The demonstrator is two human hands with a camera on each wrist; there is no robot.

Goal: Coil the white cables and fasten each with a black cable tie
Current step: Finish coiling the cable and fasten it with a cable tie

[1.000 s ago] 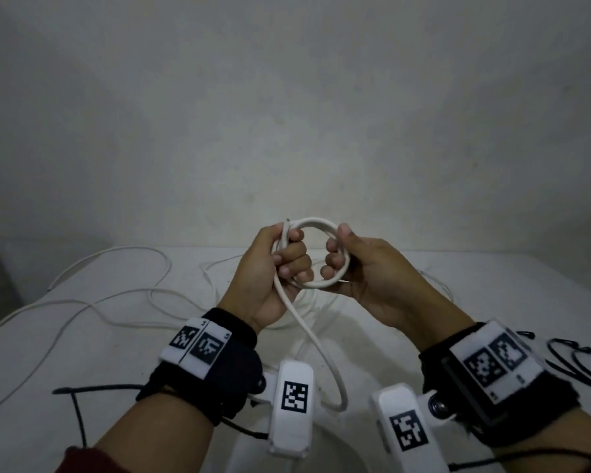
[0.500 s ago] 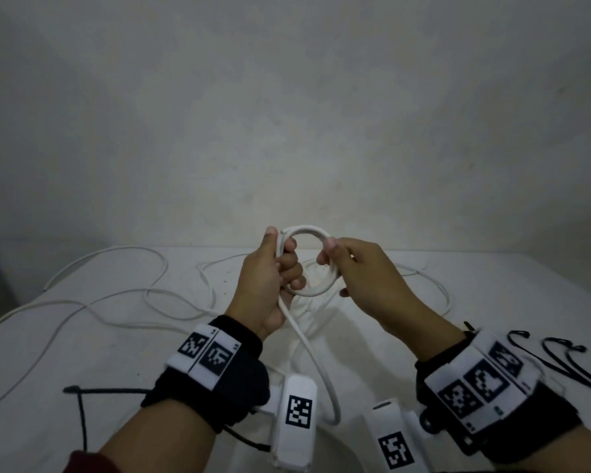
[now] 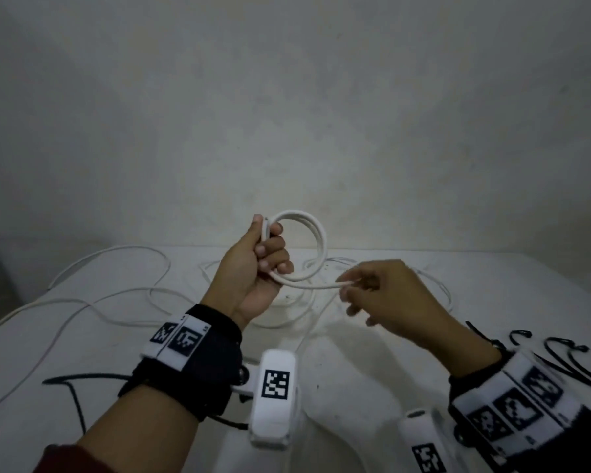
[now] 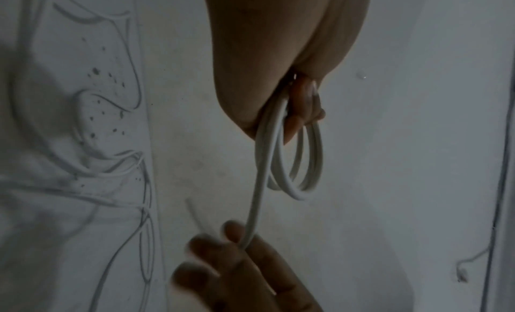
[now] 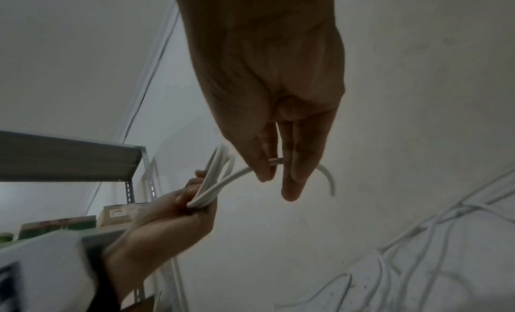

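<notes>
From the head view, the left hand [image 3: 253, 268] holds a small coil [image 3: 304, 247] of white cable up above the counter [image 3: 372, 353], its fingers [image 3: 273, 254] curled round the near side of the loops with the thumb pressing them from behind. A free run of the same cable leaves the bottom of the coil and reaches the right hand [image 3: 386, 298], whose fingertips [image 3: 347, 279] pinch it just short of the knuckles. More white cables [image 3: 116, 295] lie loose on the counter beyond and beside the left wrist; black cable ties [image 3: 560, 353] lie past the right wrist, well apart from both hands.

The left wrist view shows two or three loops [image 4: 301, 162] hanging below the curled fingers [image 4: 292, 123], with one strand [image 4: 257, 195] running down to the right hand's fingers [image 4: 234, 228], which are blurred.

In the right wrist view the strand [image 5: 239, 173] passes between two fingers [image 5: 263, 162] of the right hand, held rather than squeezed hard, and its tail [image 5: 327, 180] curves off past them.

The cable looks light, smooth and springy, so the loops will likely try to open. The best hold is probably where the loops cross under the left fingers, and a tie should go right beside that spot.
</notes>
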